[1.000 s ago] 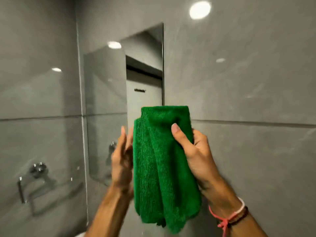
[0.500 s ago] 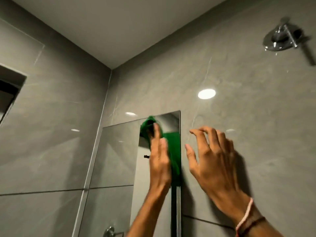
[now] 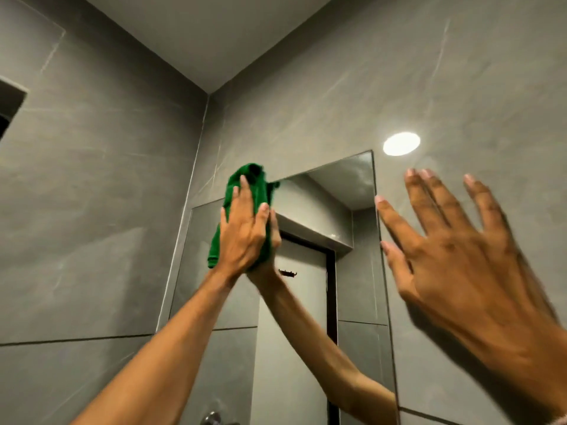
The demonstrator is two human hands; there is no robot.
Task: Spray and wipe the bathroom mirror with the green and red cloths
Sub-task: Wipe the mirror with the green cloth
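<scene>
A frameless mirror (image 3: 352, 271) hangs on the grey tiled wall. My left hand (image 3: 244, 233) lies flat against a bunched green cloth (image 3: 245, 182) and presses it on the mirror's upper left part, near the top edge. The arm's reflection shows in the glass below. My right hand (image 3: 460, 265) is raised to the right of the mirror with fingers spread, holding nothing, close to the wall. No red cloth and no spray bottle are in view.
Grey tiled walls meet in a corner (image 3: 208, 96) above left of the mirror. A round light glare (image 3: 401, 143) shows on the wall above right. A chrome fitting (image 3: 211, 418) sits at the bottom edge. A dark recess (image 3: 6, 108) is at far left.
The left hand has slid the green cloth leftwards from the mirror's upper right to its upper left. The right hand stays spread beside the mirror. A second ago both hands held the cloth lower down.
</scene>
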